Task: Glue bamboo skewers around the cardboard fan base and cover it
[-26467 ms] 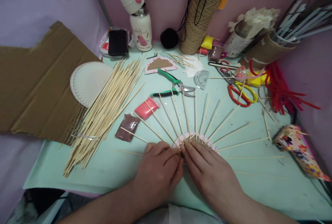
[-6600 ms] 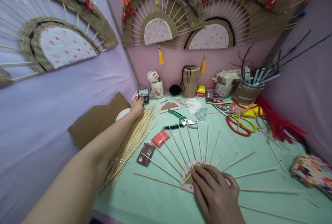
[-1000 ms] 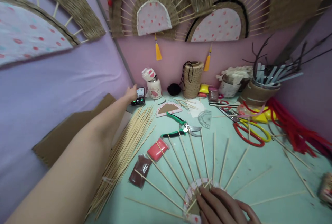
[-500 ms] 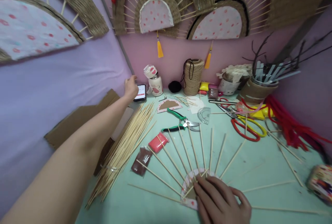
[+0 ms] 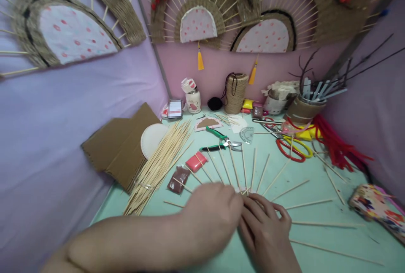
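A white bottle (image 5: pixel 193 102) stands between a phone (image 5: pixel 175 109) and a black ball (image 5: pixel 214 104), below fans (image 5: pixel 198 25) on the wall (image 5: pixel 218 63).

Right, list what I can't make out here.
All in the head view:
- Base: mostly covered by the left hand and right hand.
- Left fingertips: hidden behind that hand's own back, so its hold can't be told.
- Phone: screen text is pixelated.
- Left fan: cut off by the left and top edges.
- Protractor: marks too small to read.

Half-round base (image 5: pixel 242 189) mostly hidden by hands (image 5: pixel 213 214), left one blurred, phone screen (image 5: pixel 175 108) unreadable, wall fans (image 5: pixel 76 34) cropped
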### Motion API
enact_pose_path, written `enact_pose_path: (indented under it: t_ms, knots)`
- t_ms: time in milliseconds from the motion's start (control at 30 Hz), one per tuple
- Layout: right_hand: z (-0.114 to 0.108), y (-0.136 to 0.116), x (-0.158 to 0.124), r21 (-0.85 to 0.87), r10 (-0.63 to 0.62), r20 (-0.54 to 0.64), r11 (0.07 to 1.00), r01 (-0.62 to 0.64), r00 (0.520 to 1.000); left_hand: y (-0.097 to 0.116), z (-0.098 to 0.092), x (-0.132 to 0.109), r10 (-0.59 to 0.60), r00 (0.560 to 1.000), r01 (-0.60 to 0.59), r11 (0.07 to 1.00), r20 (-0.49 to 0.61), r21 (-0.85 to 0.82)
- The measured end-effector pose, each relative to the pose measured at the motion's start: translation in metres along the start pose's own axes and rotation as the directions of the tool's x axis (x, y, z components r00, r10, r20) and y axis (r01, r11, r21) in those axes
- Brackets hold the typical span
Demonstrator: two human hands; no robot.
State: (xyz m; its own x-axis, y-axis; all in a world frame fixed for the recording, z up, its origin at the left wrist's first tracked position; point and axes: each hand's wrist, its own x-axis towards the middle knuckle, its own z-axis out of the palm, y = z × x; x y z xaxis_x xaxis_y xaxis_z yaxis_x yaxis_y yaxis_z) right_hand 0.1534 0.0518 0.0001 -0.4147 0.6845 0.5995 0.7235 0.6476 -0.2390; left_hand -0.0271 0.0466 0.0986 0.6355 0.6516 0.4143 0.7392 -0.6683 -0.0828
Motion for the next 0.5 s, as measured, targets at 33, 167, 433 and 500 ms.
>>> enact_pose_path:
  t_ms: [33, 167, 433, 500]
  knots:
    - [-0.001, -0.002, 0.001, 0.003, 0.000, -0.005, 1.000, 0.000, 1.000, 0.017, 0.006, -0.008, -0.010, 0.999, 0.007, 0.998, 0.049, 0.064]
    - [-0.002, -0.008, 0.001, 0.068, 0.068, 0.001, 0.995, -0.068, 0.998, 0.052, 0.022, -0.025, -0.065, 0.907, -0.019, 0.981, 0.417, 0.194]
    - [-0.001, -0.012, -0.005, 0.162, 0.187, 0.076, 0.967, -0.197, 0.979, 0.061, 0.025, -0.020, -0.121, 0.816, 0.043, 0.988, 0.566, 0.149]
    - [-0.003, -0.012, -0.004, 0.143, 0.181, 0.094, 0.971, -0.194, 0.979, 0.060, 0.028, -0.022, -0.137, 0.815, 0.077, 0.989, 0.563, 0.130]
